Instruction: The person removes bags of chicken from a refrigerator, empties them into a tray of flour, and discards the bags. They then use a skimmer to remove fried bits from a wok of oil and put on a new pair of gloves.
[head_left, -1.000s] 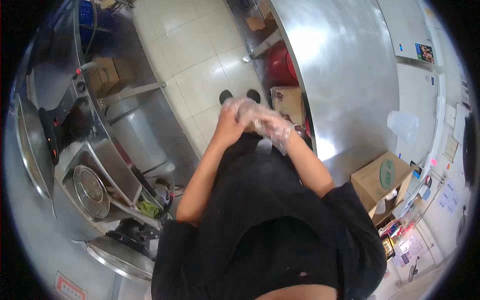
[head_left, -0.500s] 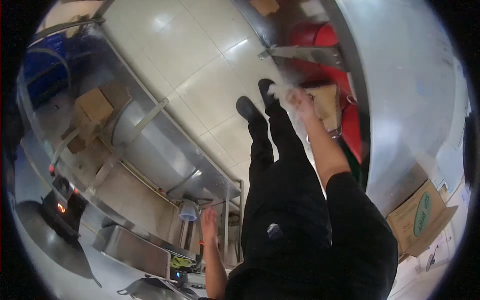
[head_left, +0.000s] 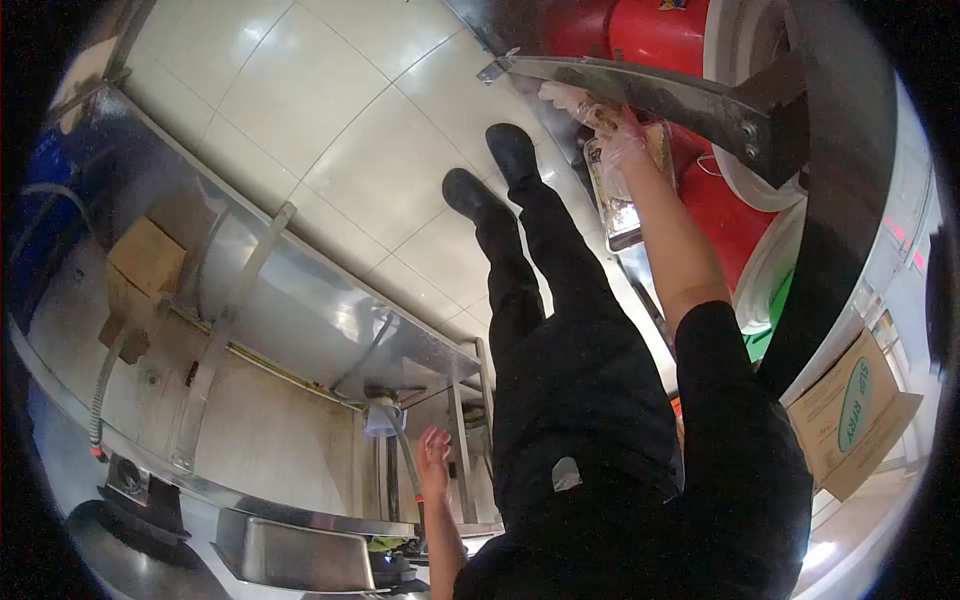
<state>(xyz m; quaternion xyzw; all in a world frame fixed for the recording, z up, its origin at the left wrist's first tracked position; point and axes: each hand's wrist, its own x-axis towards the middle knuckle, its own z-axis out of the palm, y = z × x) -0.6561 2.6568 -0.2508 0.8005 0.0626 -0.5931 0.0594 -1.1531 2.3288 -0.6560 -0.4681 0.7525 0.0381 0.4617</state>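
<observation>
My right hand [head_left: 618, 135], in a thin clear glove, reaches down at the upper right beside the counter's metal leg. Its fingers are closed around a brownish, crumpled item [head_left: 600, 118] that I cannot identify, with clear plastic sticking out past it. Just under this hand is a shallow tray [head_left: 622, 215] with a shiny surface, partly hidden by the forearm. My left hand [head_left: 434, 458] hangs at the lower left near the steel bench, fingers loosely curled and apart, holding nothing visible.
Red tubs [head_left: 658, 40] with pale lids stand under the right counter. An open cardboard box [head_left: 850, 410] is at the right. On the left bench are a steel pan [head_left: 300, 555] and a wok [head_left: 140, 560]; another cardboard box [head_left: 145, 258] sits on its lower shelf.
The view has shifted, showing more of the red tubs and their lids. My right hand appears higher, near the metal leg, still with the plastic. My left hand appears slightly lower, its fingers more curled.
</observation>
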